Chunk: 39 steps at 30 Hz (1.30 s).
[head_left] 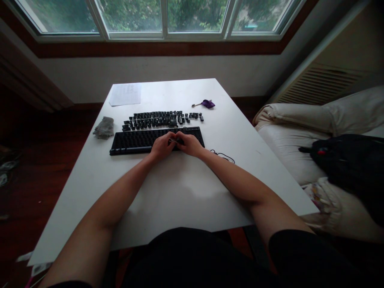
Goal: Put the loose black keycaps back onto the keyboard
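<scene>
My left hand (pixel 163 145) and my right hand (pixel 189 143) meet above the right part of a black keyboard (pixel 132 140). Fingers of both are closed around a small keycap puller (pixel 172 140) with thin metal wires and a dark handle. The wires show near my left fingertips, and the dark part lies by my right fingers. Whether a keycap sits in the wires is hidden. Loose black keycaps (pixel 159 120) are laid out in rows just behind the keyboard.
A grey cloth (pixel 104 128) lies left of the keyboard on the white table (pixel 180 184). Paper sheets (pixel 125 94) rest at the back left, a purple-ended brush (pixel 208 104) at the back right. A black cable (pixel 223 155) curls right of the keyboard. A sofa (pixel 282 140) with a black bag stands right.
</scene>
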Available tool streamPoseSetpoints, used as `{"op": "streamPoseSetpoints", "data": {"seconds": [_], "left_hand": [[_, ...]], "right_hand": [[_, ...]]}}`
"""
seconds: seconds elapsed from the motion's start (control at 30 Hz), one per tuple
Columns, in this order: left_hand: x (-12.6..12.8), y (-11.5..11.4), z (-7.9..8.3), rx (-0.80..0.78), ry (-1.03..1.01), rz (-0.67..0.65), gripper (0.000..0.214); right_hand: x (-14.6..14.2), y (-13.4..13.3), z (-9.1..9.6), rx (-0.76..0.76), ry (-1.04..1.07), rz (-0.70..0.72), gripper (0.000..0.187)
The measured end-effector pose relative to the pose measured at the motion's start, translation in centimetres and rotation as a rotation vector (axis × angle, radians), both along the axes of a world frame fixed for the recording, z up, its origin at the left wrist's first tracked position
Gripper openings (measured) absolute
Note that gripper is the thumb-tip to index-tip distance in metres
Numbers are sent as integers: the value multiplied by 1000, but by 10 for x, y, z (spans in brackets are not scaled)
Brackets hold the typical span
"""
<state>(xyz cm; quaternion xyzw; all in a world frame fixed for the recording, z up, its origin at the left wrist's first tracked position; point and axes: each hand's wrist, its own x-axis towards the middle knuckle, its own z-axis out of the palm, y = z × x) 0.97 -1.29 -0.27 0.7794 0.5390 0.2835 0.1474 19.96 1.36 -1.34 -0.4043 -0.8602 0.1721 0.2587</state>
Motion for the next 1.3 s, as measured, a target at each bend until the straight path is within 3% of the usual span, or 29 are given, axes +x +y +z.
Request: {"op": "streamPoseSetpoints", "data": {"seconds": [1.3], "left_hand": [[0, 0, 0, 1, -3, 2, 20]], "right_hand": [[0, -1, 2, -6, -15, -5, 29]]}}
